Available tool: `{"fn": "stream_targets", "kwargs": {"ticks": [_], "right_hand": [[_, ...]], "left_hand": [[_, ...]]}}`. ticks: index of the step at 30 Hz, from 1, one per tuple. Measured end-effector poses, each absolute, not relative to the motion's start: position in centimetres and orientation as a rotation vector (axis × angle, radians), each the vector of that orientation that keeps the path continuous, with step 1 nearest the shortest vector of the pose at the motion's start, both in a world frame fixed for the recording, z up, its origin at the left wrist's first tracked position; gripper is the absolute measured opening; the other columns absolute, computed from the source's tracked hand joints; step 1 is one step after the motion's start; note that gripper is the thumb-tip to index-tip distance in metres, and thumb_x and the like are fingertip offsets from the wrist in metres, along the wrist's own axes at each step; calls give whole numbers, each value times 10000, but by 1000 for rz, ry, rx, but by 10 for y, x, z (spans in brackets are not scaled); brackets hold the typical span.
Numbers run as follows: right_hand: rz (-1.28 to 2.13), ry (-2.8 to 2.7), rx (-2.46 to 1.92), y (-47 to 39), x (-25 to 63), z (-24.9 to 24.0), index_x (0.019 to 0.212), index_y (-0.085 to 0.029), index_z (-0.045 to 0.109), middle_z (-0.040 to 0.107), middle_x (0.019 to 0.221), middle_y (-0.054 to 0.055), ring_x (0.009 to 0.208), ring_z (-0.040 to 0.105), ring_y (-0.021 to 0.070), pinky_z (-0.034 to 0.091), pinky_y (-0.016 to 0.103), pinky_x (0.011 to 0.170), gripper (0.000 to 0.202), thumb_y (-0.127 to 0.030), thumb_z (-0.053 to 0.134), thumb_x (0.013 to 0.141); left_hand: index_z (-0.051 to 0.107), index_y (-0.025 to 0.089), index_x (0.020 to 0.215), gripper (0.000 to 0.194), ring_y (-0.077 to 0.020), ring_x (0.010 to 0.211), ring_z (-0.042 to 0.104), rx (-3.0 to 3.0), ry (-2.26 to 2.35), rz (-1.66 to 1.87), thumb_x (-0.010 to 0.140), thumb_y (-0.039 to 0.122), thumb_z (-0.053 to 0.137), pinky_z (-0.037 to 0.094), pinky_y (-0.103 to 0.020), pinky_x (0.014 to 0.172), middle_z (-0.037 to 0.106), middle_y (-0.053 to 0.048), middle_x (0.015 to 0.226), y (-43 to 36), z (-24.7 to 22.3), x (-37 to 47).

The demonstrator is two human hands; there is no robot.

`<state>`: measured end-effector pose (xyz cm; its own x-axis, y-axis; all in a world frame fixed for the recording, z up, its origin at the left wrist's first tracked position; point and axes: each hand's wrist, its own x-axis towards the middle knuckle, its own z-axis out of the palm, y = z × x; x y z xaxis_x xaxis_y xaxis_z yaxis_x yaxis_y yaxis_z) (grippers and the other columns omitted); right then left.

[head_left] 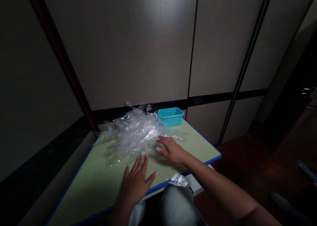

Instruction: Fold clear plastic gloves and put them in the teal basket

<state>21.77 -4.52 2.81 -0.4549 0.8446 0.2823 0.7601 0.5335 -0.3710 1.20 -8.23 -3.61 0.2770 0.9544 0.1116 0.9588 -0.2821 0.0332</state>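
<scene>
A loose heap of clear plastic bags [138, 130] covers the back middle of a light green table [96, 186] with a blue edge. My left hand [136, 179] is at the near side of the heap, palm down with its fingers spread, and holds nothing. To its right, my right hand [170, 149] reaches in from the right, fingers apart, its fingertips at the heap's right front edge. I see nothing held in it. A turquoise plastic basket [170, 117] stands at the back right corner, beside the heap.
Behind the table rise panelled cabinet doors [138, 54]. A dark object [149, 110] sits at the back of the heap, left of the basket. Crumpled shiny plastic [180, 180] lies at the near table edge, by my knee. Reddish dark floor extends on the right.
</scene>
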Motion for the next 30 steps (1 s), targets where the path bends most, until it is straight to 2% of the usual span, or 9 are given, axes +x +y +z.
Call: {"fn": "stream_targets", "kwargs": {"ticks": [3,6,10,15,21,24,27,30], "right_hand": [[540,-2637,-1010,-70,197,8,1448,-222,202,237,1495,86,1370,195,220,75,520,1087,564,-476,258,947],[553,-2672,-1111,-75,196,-4,1462,-217,130,180,1506,84,1386,132,223,-1,555,1077,604,-510,218,942],[465,-2642,-1368,-61,220,-7,1455,-288,139,149,1516,31,1393,67,249,-4,607,1051,615,-576,214,916],[379,-2477,-1717,-47,261,-8,1445,-352,142,110,1525,-3,1392,18,287,13,624,1036,636,-642,213,884],[268,-2368,-1927,-46,276,-5,1453,-279,182,89,1525,56,1390,50,297,-28,612,1039,619,-579,205,912],[160,-2297,-1843,-60,251,4,1456,-203,192,76,1520,102,1393,32,280,-60,598,1046,625,-540,200,929],[300,-2440,-1477,-77,216,10,1459,-219,166,148,1512,78,1393,85,231,-8,550,1082,597,-515,192,942],[389,-2538,-1299,-80,190,8,1454,-227,179,185,1504,75,1390,116,212,26,560,1081,546,-449,195,955]], "left_hand": [[272,177,1426,666,-236,1395,129,-2490,-1870,-99,857,520,304,147,-530,1084,151,-74,1513,-83,-34,12],[258,169,1431,669,-244,1394,136,-2473,-1892,-83,857,511,300,141,-539,1082,153,-80,1512,-83,-33,13],[241,178,1436,715,-255,1394,132,-2475,-1887,-101,847,581,288,134,-555,1076,145,-85,1513,-83,-31,14],[256,181,1432,706,-250,1394,130,-2457,-1899,-99,850,581,289,123,-550,1079,164,-92,1509,-84,-30,14],[265,177,1428,710,-260,1393,127,-2455,-1901,-122,849,586,299,136,-549,1079,166,-97,1509,-84,-32,14],[250,169,1432,685,-253,1391,140,-2444,-1903,-137,869,559,266,145,-543,1080,174,-91,1507,-84,-33,14],[225,130,1436,644,-233,1390,150,-2435,-1896,-129,899,484,211,163,-525,1084,174,-89,1505,-83,-34,14],[253,89,1423,593,-217,1392,143,-2425,-1884,-62,905,371,194,166,-504,1089,167,-93,1503,-83,-34,12]]}}
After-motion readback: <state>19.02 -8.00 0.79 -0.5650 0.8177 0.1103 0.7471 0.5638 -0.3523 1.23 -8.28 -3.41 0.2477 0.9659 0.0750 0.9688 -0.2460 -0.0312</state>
